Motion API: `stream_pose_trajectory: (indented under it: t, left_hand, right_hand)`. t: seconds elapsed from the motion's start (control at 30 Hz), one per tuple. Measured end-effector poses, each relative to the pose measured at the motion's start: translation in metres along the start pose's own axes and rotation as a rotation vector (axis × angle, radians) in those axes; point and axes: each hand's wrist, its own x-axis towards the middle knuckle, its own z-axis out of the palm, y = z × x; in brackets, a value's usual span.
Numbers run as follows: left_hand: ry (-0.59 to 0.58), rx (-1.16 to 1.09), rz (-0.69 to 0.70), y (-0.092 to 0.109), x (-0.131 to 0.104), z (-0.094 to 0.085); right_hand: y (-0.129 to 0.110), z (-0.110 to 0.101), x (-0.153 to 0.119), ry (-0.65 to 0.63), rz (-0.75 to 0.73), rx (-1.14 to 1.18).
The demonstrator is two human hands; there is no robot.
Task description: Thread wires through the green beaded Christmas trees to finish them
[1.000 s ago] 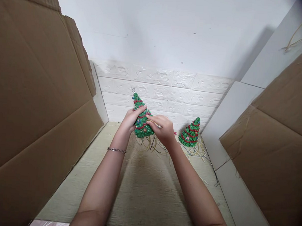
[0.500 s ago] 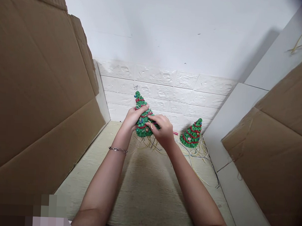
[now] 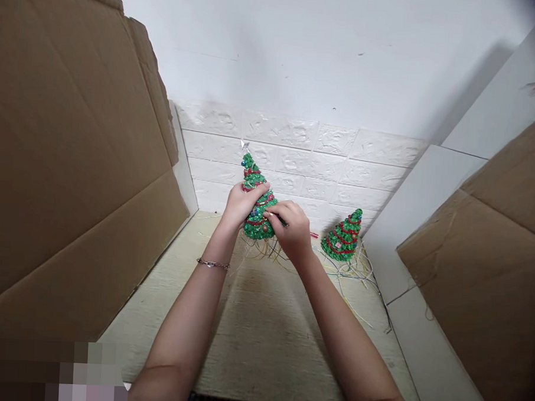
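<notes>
A small green Christmas tree (image 3: 261, 225), with red garland, tiny ornaments and a silvery star at its tip, leans left above the tabletop. My left hand (image 3: 239, 205) is closed round its left side, thumb across the front. At the lower right of the same tree, my right hand (image 3: 294, 228) is closed in a pinch, fingertips against the branches. What the pinch holds is too small to name. A second small Christmas tree (image 3: 342, 236) stands upright to the right, touched by neither hand.
Loose yellow, white and dark wires (image 3: 357, 275) lie around the second tree, and more show beneath the held one. A red object (image 3: 314, 235) lies between the trees. Cardboard sheets (image 3: 74, 156) flank both sides, and a white brick-pattern wall (image 3: 376, 149) rises behind the table (image 3: 261, 342).
The view has shifted slightly. My right thumb and forefinger have closed together at the tree's lower front, where they were apart before. My left hand keeps its hold.
</notes>
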Motion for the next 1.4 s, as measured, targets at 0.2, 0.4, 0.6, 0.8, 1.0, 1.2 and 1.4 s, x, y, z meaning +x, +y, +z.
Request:
stream_pose_trajectory:
  t: [0.2, 0.4, 0.6, 0.8, 1.0, 1.2, 1.4]
  left_hand:
    - [0.005, -0.064, -0.047, 0.003, 0.002, -0.007]
    - [0.015, 0.059, -0.012, -0.007, 0.007, -0.007]
    - [-0.022, 0.090, 0.007, -0.012, 0.007, -0.001]
    - [-0.069, -0.019, -0.072, -0.003, 0.001, -0.001]
    - [-0.073, -0.020, -0.108, 0.000, 0.001, -0.004]
    - [-0.084, 0.061, -0.066, -0.004, 0.001, -0.001]
    - [-0.106, 0.122, 0.012, -0.014, 0.005, -0.002]
  right_hand:
    - [-0.008, -0.008, 0.003, 0.005, -0.131, -0.067]
    - [-0.014, -0.012, 0.005, -0.074, -0.167, -0.172]
    - [-0.011, -0.008, 0.004, -0.082, -0.105, -0.135]
    - [-0.004, -0.006, 0.005, -0.161, 0.043, -0.010]
    - [-0.008, -0.009, 0.008, -0.117, 0.096, 0.149]
    - [-0.013, -0.009, 0.009, -0.088, 0.324, 0.203]
    - [-0.007, -0.005, 0.008, -0.194, 0.655, 0.291]
